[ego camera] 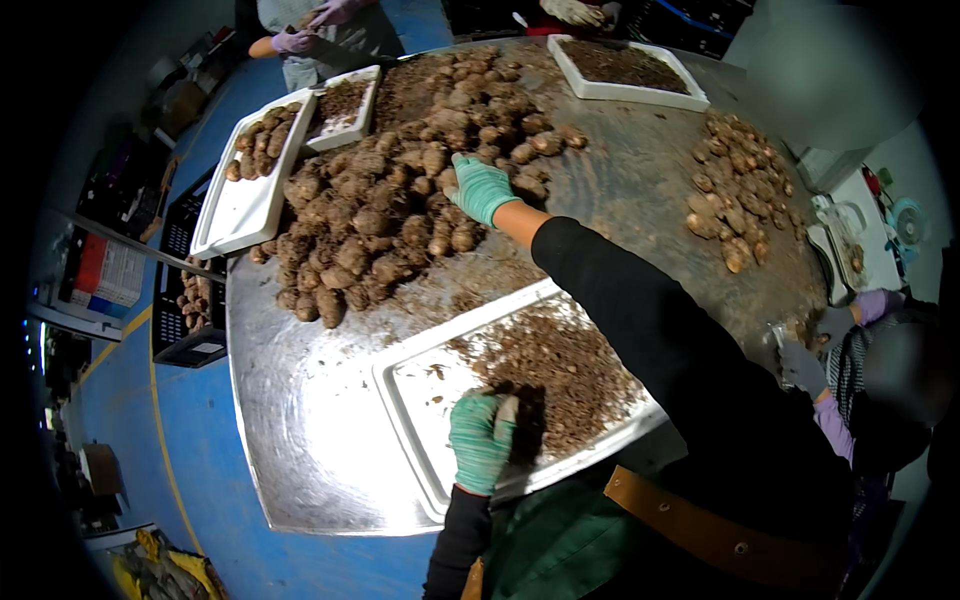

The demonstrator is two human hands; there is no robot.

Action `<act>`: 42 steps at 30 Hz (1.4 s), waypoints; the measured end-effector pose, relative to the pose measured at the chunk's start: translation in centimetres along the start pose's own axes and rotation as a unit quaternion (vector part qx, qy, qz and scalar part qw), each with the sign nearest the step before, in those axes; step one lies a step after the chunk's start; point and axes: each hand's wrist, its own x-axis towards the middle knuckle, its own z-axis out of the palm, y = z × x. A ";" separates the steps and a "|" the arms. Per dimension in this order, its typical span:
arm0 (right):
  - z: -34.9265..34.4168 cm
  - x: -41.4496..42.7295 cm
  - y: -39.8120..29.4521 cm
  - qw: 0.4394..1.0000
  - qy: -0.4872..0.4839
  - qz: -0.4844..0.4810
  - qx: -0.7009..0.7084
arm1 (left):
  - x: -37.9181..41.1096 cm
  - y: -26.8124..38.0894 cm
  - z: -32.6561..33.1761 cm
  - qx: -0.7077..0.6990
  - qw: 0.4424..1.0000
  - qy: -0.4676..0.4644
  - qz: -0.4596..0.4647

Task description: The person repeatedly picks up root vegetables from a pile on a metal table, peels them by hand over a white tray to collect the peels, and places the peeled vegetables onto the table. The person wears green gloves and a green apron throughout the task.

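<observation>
My right hand (481, 187), in a green knit glove, reaches across to a large heap of soil-covered taro-like corms (360, 217) on the metal table (300, 450). Its fingertips touch corms at the heap's near right side; whether they grip one is hidden. Closer to me, my left hand (480, 439), gloved alike, is curled over the left part of a white tray (405, 390). A dark brown bit shows at its fingertips, but what is inside the fist cannot be seen. Loose soil and root scraps (562, 375) cover much of the tray's right part.
Cleaner corms (739, 187) lie heaped at right, near a scale (836, 247). White trays (240, 217) (341, 139) (630, 94) stand along the far edges. A black crate (191, 352) is left of the table. Co-workers' gloved hands (806, 352) (300, 37) (574, 11) are around it.
</observation>
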 end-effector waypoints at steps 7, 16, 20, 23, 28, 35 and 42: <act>0.1 0.6 -0.8 0.990 -0.023 0.078 0.117 | 0.0 -0.3 -1.6 -0.059 0.995 0.028 -0.076; 0.2 -20.9 2.5 0.389 -0.229 0.101 0.887 | 1.6 -0.6 -1.2 -0.235 0.952 0.065 -0.184; 0.3 -29.2 1.3 0.294 -0.181 0.069 0.936 | 1.3 2.0 0.0 -0.281 0.958 0.017 -0.059; 0.2 -33.5 0.1 0.395 -0.129 0.079 0.906 | 0.5 3.5 0.8 -0.307 0.952 0.009 -0.008; 0.6 -36.7 -1.6 0.455 0.023 0.145 0.878 | -0.3 5.7 1.4 -0.350 0.931 0.007 -0.107; 0.5 -36.3 -1.6 0.415 0.055 0.197 0.886 | -2.5 5.4 1.5 -0.050 0.969 0.091 0.223; 4.2 -36.8 -0.1 0.701 0.081 0.016 0.709 | -2.0 4.0 -1.1 -0.116 0.989 0.091 0.009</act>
